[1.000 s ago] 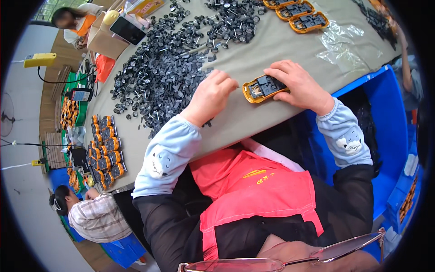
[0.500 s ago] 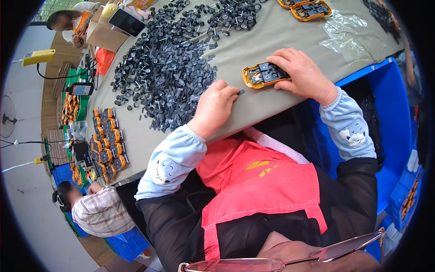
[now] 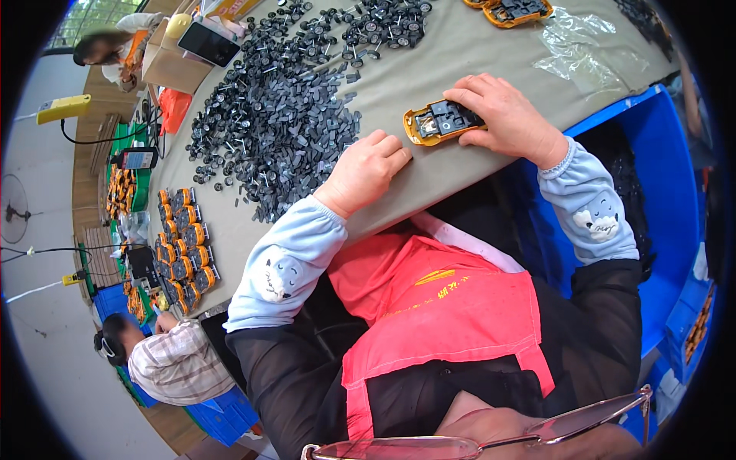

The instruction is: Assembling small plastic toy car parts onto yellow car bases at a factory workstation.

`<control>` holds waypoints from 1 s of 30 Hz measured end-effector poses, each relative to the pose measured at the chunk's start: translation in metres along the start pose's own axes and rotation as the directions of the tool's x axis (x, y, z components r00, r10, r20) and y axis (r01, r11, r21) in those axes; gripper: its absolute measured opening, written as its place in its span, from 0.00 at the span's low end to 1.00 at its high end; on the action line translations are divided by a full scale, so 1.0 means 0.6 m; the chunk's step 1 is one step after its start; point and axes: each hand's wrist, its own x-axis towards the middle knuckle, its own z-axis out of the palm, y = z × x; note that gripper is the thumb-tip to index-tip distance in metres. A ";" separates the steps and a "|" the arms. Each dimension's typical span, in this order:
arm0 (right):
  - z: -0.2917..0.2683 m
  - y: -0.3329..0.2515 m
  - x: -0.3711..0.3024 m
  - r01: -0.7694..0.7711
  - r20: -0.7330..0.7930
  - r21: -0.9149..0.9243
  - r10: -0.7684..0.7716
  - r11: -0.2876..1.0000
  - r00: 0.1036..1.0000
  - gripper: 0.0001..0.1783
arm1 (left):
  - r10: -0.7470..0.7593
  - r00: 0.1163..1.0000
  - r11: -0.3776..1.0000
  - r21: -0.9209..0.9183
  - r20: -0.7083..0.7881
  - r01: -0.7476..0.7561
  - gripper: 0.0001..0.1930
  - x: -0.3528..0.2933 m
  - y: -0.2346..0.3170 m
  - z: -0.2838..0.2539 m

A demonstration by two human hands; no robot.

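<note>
My right hand [image 3: 502, 115] holds an orange toy-car chassis [image 3: 429, 124] with a black inner plate flat on the grey-covered table [image 3: 429, 180]. My left hand [image 3: 368, 172] lies on the cloth just left of the chassis. Its fingers are pinched together and point at the chassis' near end. The small grey part seen at its fingertips a moment ago is now hidden under them. Both forearms wear light blue sleeve covers.
A wide heap of black wheels and small grey parts [image 3: 284, 115] lies left of my hands. Rows of orange chassis [image 3: 180, 245] stand at the table's left end, more at the top [image 3: 514, 9]. Plastic bags [image 3: 583, 46], a blue bin [image 3: 652, 192] and two co-workers [image 3: 165, 364] [image 3: 107, 46] are nearby.
My left hand drew back from the parts heap toward me, then slid right toward the chassis. The right hand kept the chassis in place.
</note>
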 end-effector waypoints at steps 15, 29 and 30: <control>-0.007 0.009 0.009 0.060 0.078 0.042 -0.063 0.997 0.995 0.40 | 0.264 0.951 0.964 -0.050 0.160 -0.260 0.16 0.080 -0.051 -0.047; -0.033 0.002 0.012 0.154 0.083 0.051 -0.157 0.987 0.984 0.38 | 0.410 0.887 0.912 -0.092 0.212 -0.399 0.09 0.078 -0.036 -0.049; -0.038 -0.002 0.011 0.180 0.116 0.073 -0.188 0.981 0.975 0.37 | 0.401 0.895 0.916 -0.084 0.196 -0.392 0.07 0.069 -0.018 -0.044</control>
